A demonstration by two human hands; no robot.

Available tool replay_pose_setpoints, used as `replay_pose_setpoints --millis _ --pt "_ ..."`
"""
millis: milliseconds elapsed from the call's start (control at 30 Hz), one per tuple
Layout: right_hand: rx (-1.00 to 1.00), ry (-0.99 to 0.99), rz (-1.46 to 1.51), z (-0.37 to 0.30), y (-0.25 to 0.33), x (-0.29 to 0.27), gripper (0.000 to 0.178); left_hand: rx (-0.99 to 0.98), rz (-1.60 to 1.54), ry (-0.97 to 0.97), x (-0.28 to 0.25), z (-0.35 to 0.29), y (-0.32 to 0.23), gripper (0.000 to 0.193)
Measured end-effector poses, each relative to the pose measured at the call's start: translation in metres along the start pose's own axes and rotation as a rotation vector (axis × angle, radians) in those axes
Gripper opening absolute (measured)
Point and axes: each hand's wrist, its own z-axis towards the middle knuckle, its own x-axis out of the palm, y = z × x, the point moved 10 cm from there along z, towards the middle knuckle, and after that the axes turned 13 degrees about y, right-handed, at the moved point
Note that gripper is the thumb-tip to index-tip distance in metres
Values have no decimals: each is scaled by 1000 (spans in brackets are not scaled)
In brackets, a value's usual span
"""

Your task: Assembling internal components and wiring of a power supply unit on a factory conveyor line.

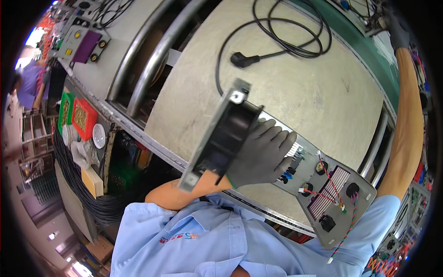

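My left hand [263,154], in a grey glove, has its fingers bent beside a black fan [233,134]. The fan sits on a blurred, upright grey metal plate [207,138] that passes in front of my forearm. This looks like one end of an open metal chassis [288,184], which the hand appears to grip; its thumb is hidden. The chassis's other end is a vented panel [337,203] with round black parts and red, black and green wires. Far off at the upper right, my gloved right hand [399,34] reaches beside a small metal part [376,23]; its fingers are unclear.
A black power cable [277,21] with its plug [244,60] lies coiled on the pale tabletop [184,101]. Metal rails [161,55] run along the left. Beyond them are red [83,117] and green [66,108] bins of small parts, and a person [32,85].
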Motion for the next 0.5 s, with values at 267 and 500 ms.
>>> replay_pose_setpoints --millis 267,500 --pt "-464 265 -421 -116 160 4 41 190 7 -247 -18 -20 -17 46" --pt "-740 420 -126 -397 323 -46 28 346 -56 -247 -20 -156 -41 38"
